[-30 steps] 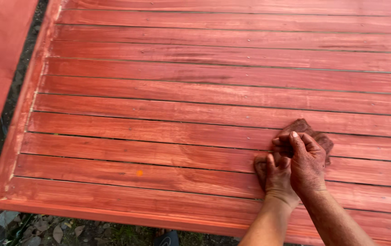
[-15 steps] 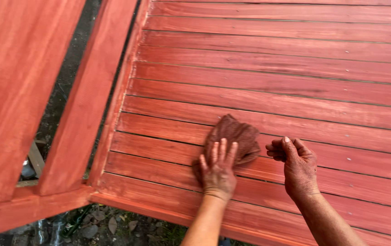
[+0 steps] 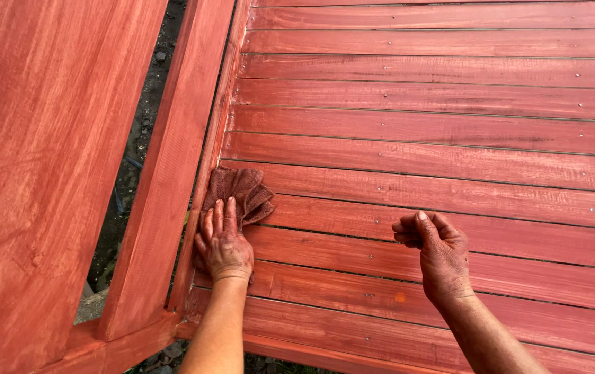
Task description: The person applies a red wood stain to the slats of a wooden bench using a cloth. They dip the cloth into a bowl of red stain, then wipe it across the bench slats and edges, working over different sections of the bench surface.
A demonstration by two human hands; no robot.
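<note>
- The left hand (image 3: 223,242) lies flat, fingers stretched out and close together, pressing the near end of a rag (image 3: 238,194); it grips nothing, only bears down on the cloth.
- The rag is reddish-brown and crumpled, lying on the slatted panel (image 3: 450,138) at its left edge, just beside the side rail (image 3: 207,173).
- The right hand (image 3: 436,249) rests on the panel well apart from the rag, nearer the front edge, its fingers curled loosely inward with the thumb raised; it holds nothing.
- The panel is made of red-stained boards running side to side, with small nail heads showing.
- Left of the panel stands a broad red board (image 3: 41,173), and dark ground (image 3: 138,138) shows in the gap between them.
</note>
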